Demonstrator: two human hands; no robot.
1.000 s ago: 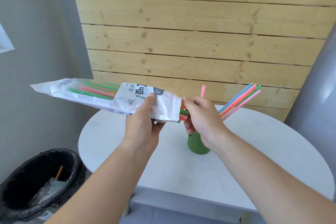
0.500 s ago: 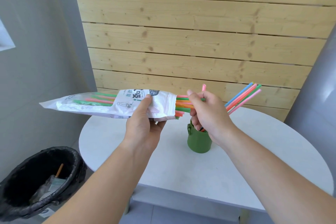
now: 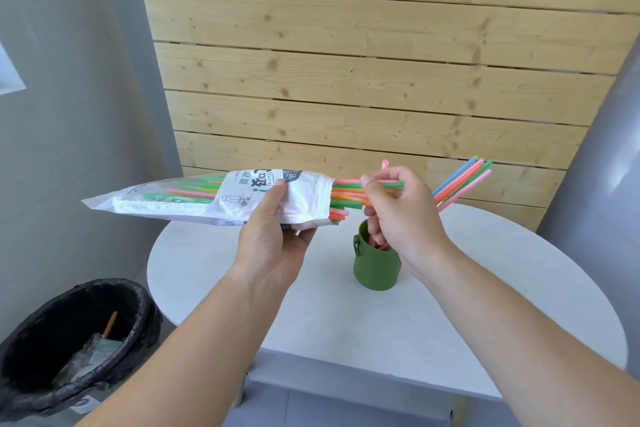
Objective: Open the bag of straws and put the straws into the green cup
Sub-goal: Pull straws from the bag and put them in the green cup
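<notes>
My left hand holds the white plastic bag of straws level above the table, its open end pointing right. Several orange, green and pink straws stick out of that end. My right hand pinches a green straw drawn partly out of the bag. Below my right hand stands the green cup on the white round table. Several straws stand in the cup and lean up to the right; my right hand hides their lower parts.
A black-lined waste bin with scraps inside stands on the floor at the lower left. A wooden plank wall rises behind the table. Grey walls close in on the left and right.
My right hand has pulled straws farther out of the bag's open end. The bag has tilted closer to level and shifted slightly left.
</notes>
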